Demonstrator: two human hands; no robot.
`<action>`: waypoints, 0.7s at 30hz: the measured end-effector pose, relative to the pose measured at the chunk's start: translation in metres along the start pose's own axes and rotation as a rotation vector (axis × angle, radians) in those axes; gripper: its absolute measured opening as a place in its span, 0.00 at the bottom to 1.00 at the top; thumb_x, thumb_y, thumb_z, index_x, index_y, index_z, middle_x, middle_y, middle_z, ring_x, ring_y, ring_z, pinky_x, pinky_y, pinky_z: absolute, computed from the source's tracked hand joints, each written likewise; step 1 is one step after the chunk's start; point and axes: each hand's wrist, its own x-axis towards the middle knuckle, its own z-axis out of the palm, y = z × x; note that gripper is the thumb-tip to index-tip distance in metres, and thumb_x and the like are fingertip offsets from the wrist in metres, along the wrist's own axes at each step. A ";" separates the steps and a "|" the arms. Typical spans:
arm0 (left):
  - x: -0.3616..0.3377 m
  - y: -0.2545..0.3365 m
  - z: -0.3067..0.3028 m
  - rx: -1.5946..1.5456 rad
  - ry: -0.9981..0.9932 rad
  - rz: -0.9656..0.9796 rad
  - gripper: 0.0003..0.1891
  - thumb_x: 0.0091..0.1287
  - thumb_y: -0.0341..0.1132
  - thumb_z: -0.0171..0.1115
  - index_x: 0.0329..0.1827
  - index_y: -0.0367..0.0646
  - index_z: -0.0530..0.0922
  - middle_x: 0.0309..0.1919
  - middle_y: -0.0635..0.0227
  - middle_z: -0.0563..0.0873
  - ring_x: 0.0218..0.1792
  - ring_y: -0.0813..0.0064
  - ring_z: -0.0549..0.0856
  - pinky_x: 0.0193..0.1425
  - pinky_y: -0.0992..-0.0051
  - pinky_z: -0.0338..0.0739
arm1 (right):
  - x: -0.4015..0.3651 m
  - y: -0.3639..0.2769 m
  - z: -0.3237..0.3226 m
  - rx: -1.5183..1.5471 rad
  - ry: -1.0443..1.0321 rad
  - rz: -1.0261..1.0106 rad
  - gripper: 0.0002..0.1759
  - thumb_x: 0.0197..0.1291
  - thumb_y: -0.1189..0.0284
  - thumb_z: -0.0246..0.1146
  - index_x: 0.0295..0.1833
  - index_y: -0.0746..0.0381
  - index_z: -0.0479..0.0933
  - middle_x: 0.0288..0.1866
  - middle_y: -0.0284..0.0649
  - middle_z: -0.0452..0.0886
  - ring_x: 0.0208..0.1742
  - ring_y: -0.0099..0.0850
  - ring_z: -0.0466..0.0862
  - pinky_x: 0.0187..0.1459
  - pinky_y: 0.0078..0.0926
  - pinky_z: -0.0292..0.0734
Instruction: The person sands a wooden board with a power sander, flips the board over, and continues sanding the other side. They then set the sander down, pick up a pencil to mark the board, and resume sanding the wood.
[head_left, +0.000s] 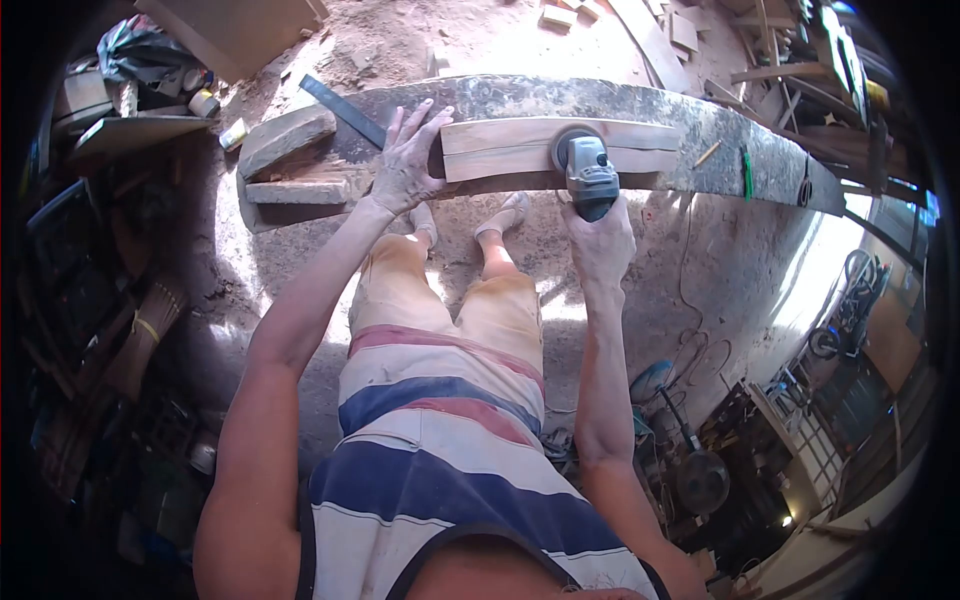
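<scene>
A pale wooden board [500, 150] with a dark line along its grain lies lengthwise on the worn bench [710, 125]. My right hand [602, 240] is wrapped round the body of a grey angle grinder [593, 180], whose round disc rests over the board right of its middle. At the board's left end, my left hand [408, 165] has its fingers spread, with the thumb side right by the end. Just beyond that hand, a dark flat metal strip [342, 110] lies at a slant on the bench.
Wood offcuts [290, 140] sit at the bench's left end. A pencil [707, 153] and a green item [747, 175] lie to the right. Planks and scraps [655, 45] cover ground beyond the bench. A cord [685, 270] trails across the floor; a fan-like round object [700, 480] stands lower right.
</scene>
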 end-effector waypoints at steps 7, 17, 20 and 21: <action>-0.001 -0.001 0.000 0.028 -0.011 -0.005 0.53 0.55 0.49 0.90 0.87 0.49 0.75 0.87 0.73 0.81 0.94 0.61 0.69 1.00 0.40 0.54 | -0.013 -0.034 0.024 0.205 -0.241 -0.111 0.33 0.61 0.55 0.83 0.64 0.61 0.81 0.52 0.56 0.94 0.54 0.61 0.95 0.56 0.58 0.89; 0.002 0.002 -0.003 0.036 -0.048 -0.009 0.53 0.59 0.49 0.89 0.89 0.47 0.72 0.87 0.69 0.81 0.94 0.56 0.68 1.00 0.37 0.53 | 0.000 -0.010 0.005 0.101 -0.136 -0.184 0.33 0.60 0.58 0.82 0.66 0.60 0.80 0.54 0.57 0.92 0.54 0.64 0.94 0.58 0.61 0.89; 0.004 0.008 -0.007 0.009 -0.068 -0.031 0.56 0.57 0.52 0.91 0.89 0.47 0.71 0.89 0.69 0.79 0.95 0.55 0.67 1.01 0.38 0.51 | 0.016 0.016 -0.017 -0.001 -0.049 -0.135 0.33 0.61 0.57 0.82 0.66 0.60 0.80 0.54 0.55 0.92 0.54 0.63 0.95 0.56 0.61 0.90; 0.004 0.011 -0.010 -0.003 -0.076 -0.038 0.58 0.57 0.53 0.92 0.90 0.47 0.70 0.89 0.69 0.78 0.95 0.55 0.66 1.01 0.39 0.50 | 0.019 0.024 -0.025 -0.032 -0.023 -0.115 0.33 0.61 0.57 0.82 0.66 0.60 0.80 0.54 0.55 0.92 0.54 0.62 0.95 0.56 0.60 0.90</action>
